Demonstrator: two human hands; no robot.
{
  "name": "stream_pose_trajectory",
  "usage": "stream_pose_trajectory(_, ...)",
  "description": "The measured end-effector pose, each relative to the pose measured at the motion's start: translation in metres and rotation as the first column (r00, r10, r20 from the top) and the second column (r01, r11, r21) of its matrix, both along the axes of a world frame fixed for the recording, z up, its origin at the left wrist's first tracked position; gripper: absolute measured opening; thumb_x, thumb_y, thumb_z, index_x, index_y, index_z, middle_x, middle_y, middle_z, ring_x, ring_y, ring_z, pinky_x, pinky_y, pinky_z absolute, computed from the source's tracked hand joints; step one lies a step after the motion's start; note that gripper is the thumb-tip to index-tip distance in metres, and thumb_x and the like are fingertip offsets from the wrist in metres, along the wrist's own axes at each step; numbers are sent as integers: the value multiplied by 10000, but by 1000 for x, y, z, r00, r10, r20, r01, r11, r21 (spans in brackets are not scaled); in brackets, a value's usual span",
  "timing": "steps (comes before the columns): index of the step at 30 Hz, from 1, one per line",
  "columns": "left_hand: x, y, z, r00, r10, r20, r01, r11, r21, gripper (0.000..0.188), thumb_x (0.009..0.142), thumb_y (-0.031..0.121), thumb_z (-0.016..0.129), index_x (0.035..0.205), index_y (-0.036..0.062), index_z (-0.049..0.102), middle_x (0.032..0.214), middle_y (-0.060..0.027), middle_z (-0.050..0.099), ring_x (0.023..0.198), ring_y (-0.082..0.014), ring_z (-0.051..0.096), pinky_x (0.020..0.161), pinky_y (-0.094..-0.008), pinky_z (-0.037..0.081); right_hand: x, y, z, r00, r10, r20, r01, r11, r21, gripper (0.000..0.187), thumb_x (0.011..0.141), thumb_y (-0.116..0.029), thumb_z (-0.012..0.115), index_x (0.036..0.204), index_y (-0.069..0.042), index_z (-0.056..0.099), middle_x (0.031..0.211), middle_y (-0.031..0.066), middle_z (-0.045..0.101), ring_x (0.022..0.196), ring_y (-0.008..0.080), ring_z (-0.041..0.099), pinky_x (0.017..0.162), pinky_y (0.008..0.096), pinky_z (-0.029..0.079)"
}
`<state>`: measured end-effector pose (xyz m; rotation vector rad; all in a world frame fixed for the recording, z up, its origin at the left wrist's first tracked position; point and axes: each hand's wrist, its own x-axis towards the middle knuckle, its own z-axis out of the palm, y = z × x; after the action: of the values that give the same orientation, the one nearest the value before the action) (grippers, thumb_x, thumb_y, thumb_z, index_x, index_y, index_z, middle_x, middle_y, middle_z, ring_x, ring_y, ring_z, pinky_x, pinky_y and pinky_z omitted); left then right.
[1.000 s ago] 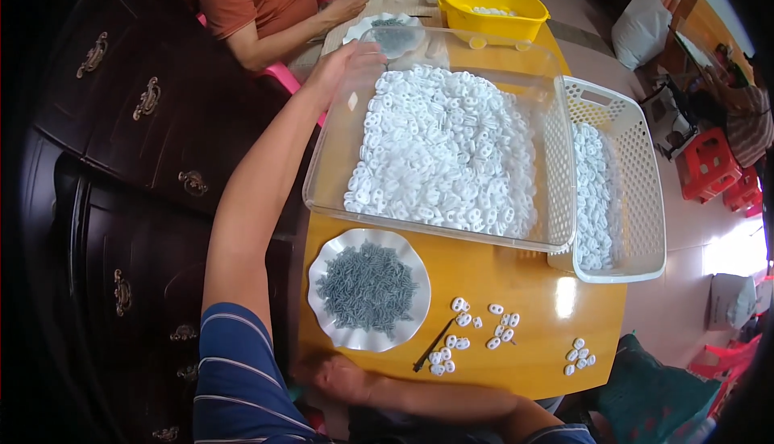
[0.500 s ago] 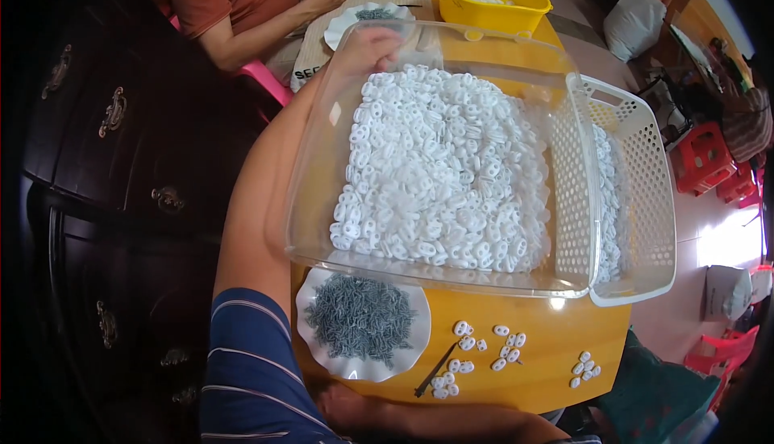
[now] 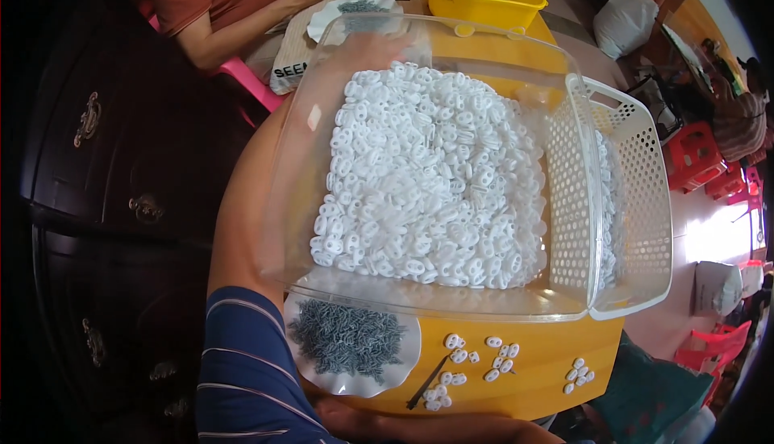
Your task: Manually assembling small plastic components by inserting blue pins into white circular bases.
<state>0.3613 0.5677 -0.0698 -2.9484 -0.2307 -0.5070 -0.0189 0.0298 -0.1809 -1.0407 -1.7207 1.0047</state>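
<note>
A clear plastic bin (image 3: 451, 303) holds a heap of white oval pieces (image 3: 427, 186) with two holes each. My left arm reaches along its left side, and my left hand (image 3: 372, 51) curls at its far left end. That hand shows through the clear wall, its fingers blurred. Under the bin's near edge, partly covered, stands a white wavy-rimmed plate (image 3: 407, 359) heaped with small grey screw-like pieces (image 3: 347, 339). My right hand (image 3: 339, 418) lies low beside the plate, its fingers hidden behind my left sleeve.
A white perforated basket (image 3: 641, 226) with more white pieces adjoins the bin's right side. Several loose white pieces (image 3: 493, 342) and a slim dark tool (image 3: 426, 383) lie on the yellow table (image 3: 524, 387). Beyond are a yellow basin (image 3: 484, 5), another plate (image 3: 322, 21) and a seated person (image 3: 218, 9).
The clear bin has shifted nearer to me and slightly left, covering more of the plate's far rim. My left hand has moved slightly down with it. The whole view has shifted a little.
</note>
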Motion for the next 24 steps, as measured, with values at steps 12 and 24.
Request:
stream_pose_trajectory(12,-13,12,-6,955,-126,267,142,989,-41,458,913,445,638,1333,274,575,826,-115,712,798,-350,704,659,-492,552,5,6,7,957,121,-264,-163,976,-143,162,930,-108,511,1053,-22,572,972,197,574,912,349,566,820,442,457)
stream_pose_trajectory(24,5,-24,26,972,187,-144,-197,978,-63,454,937,440,577,1319,194,571,968,-207,699,905,-370,693,769,-501,540,-11,-5,9,388,-228,893,-306,882,359,144,884,-18,533,1019,-6,581,1008,173,576,948,338,580,851,433,473)
